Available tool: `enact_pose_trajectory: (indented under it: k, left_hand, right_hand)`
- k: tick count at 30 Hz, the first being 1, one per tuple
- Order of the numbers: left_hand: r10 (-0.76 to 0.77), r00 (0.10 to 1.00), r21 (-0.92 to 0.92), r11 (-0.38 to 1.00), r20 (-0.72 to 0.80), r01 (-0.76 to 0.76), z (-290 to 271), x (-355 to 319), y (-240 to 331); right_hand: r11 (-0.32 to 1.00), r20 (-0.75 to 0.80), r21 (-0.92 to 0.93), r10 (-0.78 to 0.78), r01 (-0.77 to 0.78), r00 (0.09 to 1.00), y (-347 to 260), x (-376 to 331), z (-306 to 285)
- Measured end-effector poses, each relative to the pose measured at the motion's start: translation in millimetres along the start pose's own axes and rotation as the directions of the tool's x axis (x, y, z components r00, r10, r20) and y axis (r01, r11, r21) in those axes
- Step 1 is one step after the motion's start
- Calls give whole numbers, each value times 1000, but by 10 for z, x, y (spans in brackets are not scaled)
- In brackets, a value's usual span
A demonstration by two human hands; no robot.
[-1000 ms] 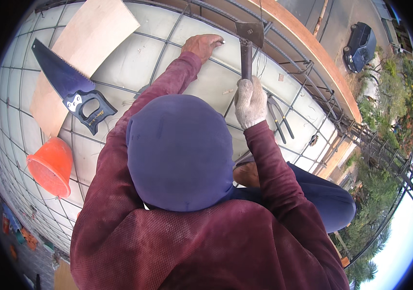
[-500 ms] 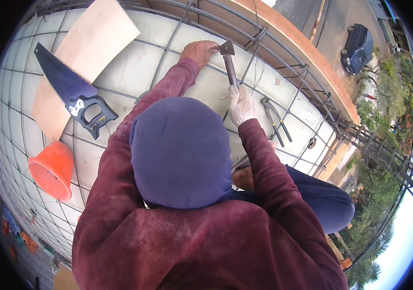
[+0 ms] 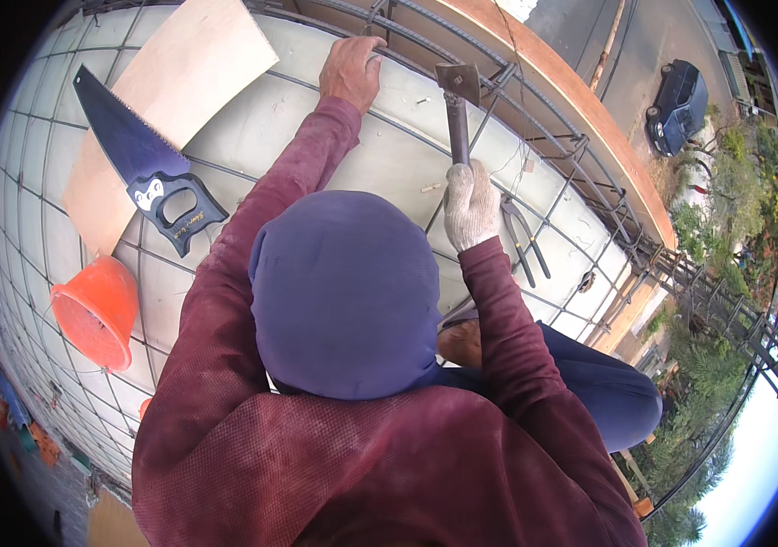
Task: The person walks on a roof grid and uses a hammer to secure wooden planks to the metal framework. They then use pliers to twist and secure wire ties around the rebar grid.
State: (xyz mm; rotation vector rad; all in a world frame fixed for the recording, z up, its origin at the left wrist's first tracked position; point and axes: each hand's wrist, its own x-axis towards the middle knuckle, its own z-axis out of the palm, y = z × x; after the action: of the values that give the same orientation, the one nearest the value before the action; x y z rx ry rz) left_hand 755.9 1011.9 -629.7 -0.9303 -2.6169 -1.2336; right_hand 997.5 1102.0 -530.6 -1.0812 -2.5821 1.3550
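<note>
My right hand (image 3: 473, 205), in a pale knitted glove, is closed round the handle of a hammer (image 3: 458, 109) with a dark square-edged head. The hammer points away from me, its head raised near the reinforcing bars. My bare left hand (image 3: 350, 75) is at the far edge of the white panels (image 3: 302, 128), its fingertips by a steel bar. Its thumb and forefinger are apart, with nothing visible between them. A small pale nail-like piece (image 3: 422, 100) shows on the panel between my hands. Beside my right hand lie pincers (image 3: 524, 242) with dark, yellow-marked handles.
A handsaw (image 3: 138, 150) lies across a plywood sheet (image 3: 211, 68) to the left, near an orange bucket (image 3: 97, 310) on its side. A bar grid crosses the panels. Past the bar cage (image 3: 580, 164) and wooden edge board (image 3: 621, 137), a street with a car (image 3: 678, 105) lies below.
My left hand has moved away from the hammer head, up and left to the far bar. The hammer has shifted right, still in my right hand.
</note>
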Motion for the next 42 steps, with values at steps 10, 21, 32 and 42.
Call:
enact_pose_trajectory:
  k: [10,21,32,42]
  left_hand:
    - [-186,966,360,926,178,112,59,128,-401]
    - [-235,930,415,904,283,102,1,137,-255]
    - [-221,935,412,907,278,92,-12,184,-287]
    - [-211,935,431,900,287,70,-32,140,-390]
  right_hand:
    - [973,-42,-206,99,-105,994,276,-4,46]
    - [968,-42,-239,70,-78,997,452,32,215]
    - [994,-141,-108,-48,32,989,335,-24,110]
    - [650,-335,678,-144,345,931,-615,86,-196]
